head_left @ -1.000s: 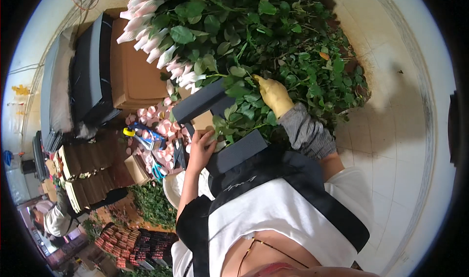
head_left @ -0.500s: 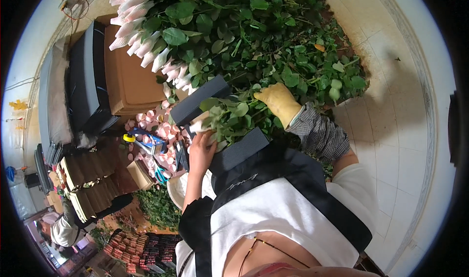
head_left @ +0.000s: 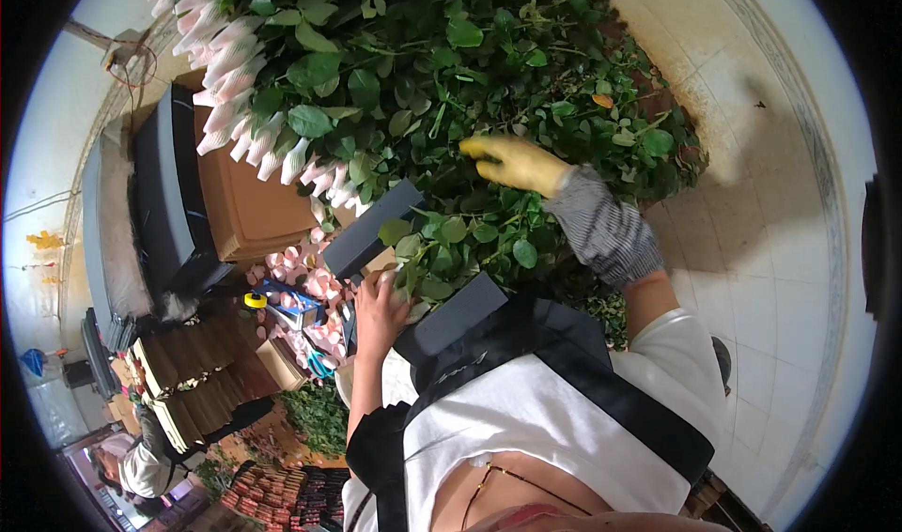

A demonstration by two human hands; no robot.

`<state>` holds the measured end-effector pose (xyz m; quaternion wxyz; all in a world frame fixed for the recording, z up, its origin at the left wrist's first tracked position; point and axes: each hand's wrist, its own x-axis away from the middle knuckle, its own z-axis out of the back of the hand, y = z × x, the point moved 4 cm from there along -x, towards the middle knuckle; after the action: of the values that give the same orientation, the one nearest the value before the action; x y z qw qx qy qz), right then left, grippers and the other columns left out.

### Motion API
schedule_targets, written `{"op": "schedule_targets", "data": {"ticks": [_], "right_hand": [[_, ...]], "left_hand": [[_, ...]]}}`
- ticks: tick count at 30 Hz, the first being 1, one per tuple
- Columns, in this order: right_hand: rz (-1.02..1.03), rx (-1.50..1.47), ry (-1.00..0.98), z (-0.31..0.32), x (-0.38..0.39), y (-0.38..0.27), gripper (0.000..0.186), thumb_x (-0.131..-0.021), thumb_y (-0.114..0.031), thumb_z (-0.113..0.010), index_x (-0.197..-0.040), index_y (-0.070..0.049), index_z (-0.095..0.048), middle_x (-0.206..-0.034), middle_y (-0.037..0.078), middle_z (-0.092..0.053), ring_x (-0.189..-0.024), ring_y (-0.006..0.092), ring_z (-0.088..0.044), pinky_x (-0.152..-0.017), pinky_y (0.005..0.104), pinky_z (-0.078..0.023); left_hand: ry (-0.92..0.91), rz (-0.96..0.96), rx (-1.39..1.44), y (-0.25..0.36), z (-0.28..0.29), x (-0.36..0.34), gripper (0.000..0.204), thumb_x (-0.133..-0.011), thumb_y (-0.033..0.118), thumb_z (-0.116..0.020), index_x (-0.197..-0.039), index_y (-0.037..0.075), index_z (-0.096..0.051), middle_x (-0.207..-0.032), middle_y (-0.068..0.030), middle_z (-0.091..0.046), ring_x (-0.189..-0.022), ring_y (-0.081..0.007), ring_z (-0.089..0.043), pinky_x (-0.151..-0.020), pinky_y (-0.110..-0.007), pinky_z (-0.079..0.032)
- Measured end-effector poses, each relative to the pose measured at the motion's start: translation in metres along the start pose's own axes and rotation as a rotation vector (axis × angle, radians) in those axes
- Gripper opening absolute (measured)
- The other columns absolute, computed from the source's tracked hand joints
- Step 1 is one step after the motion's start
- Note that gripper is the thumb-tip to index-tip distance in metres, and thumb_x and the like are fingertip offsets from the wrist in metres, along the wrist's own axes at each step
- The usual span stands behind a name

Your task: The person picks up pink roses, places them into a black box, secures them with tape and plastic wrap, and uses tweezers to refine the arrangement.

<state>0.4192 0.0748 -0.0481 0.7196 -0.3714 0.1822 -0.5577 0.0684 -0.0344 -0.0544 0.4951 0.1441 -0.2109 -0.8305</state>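
My bare left hand [head_left: 381, 308] rests at the flower-head end of a bunch of leafy stems [head_left: 474, 241], fingers slightly spread; its palm side is hidden. That bunch lies between two dark grey ridged blocks [head_left: 374, 229] of a holder in front of my body. My right hand [head_left: 515, 164], in a yellow glove with a checked sleeve, reaches over the large heap of green rose stems [head_left: 554, 81]. Its thumb and fingers are apart, with nothing visible between them. Pale pink flower heads in white net sleeves [head_left: 225, 72] line the heap's left end.
Pink petals [head_left: 305, 264] lie to the left, around a blue box [head_left: 293, 305], a yellow tape roll [head_left: 255, 300] and teal-handled scissors [head_left: 321, 363]. Beyond stand brown cardboard [head_left: 254, 185], dark grey sheets [head_left: 174, 185] and stacked cardboard pieces [head_left: 193, 372]. Another person [head_left: 141, 471] is at the far lower left.
My right hand has moved left and up, away from the bunch, and its fingers have spread. My left hand has shifted slightly; the pale flower head by its fingers is now largely out of sight.
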Motion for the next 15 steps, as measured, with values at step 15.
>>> {"op": "schedule_targets", "data": {"ticks": [15], "right_hand": [[0.072, 0.534, 0.149, 0.053, -0.021, -0.048, 0.060, -0.081, 0.007, -0.061, -0.135, -0.020, -0.059, -0.126, 0.011, -0.065, -0.107, 0.0302, -0.065, -0.094, 0.0384, -0.054]], "left_hand": [[0.115, 0.070, 0.164, -0.008, -0.015, 0.011, 0.068, -0.076, 0.014, -0.079, -0.136, 0.003, -0.050, -0.127, -0.0194, -0.054, -0.114, -0.0394, -0.053, -0.098, -0.046, -0.043]]}}
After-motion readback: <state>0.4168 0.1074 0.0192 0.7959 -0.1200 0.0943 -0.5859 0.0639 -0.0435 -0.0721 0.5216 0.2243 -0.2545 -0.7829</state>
